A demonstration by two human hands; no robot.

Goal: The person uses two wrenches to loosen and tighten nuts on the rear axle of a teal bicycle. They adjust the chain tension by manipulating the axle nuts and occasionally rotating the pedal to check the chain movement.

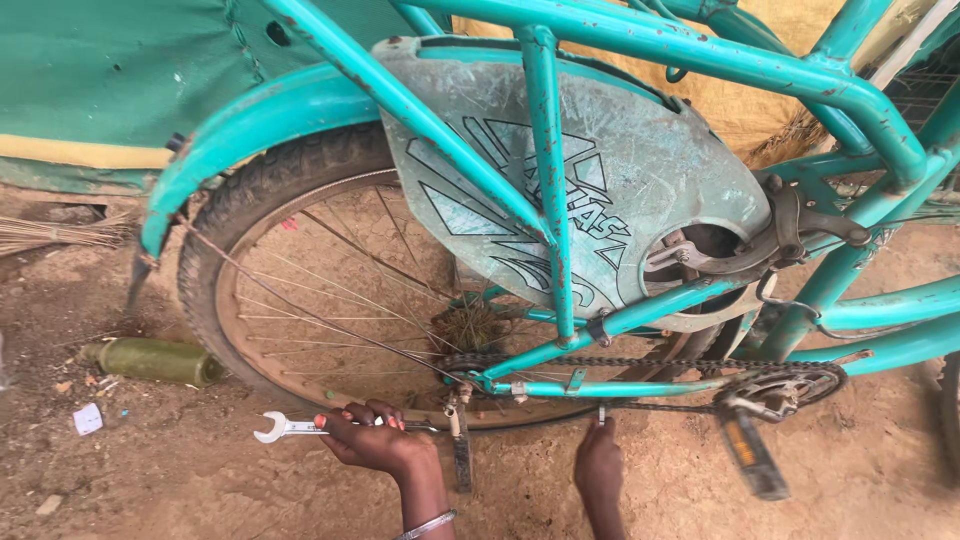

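A teal bicycle stands on bare dirt, with its rear wheel (262, 215), worn chain cover (640, 170) and chain (640, 364) in front of me. My left hand (375, 442), with a metal bangle on the wrist, grips a silver open-ended spanner (283, 428) just below the rear axle, beside the hanging stand leg (461, 452). My right hand (600, 468) reaches up under the lower frame tube (600, 389) and pinches a small metal bolt (601, 412) that sticks down from it.
A green bottle (155, 360) lies on the dirt left of the wheel, near a white paper scrap (88, 418). A straw broom (55, 233) lies at the far left. The pedal (750, 452) and chainring (790, 385) are to the right of my hands.
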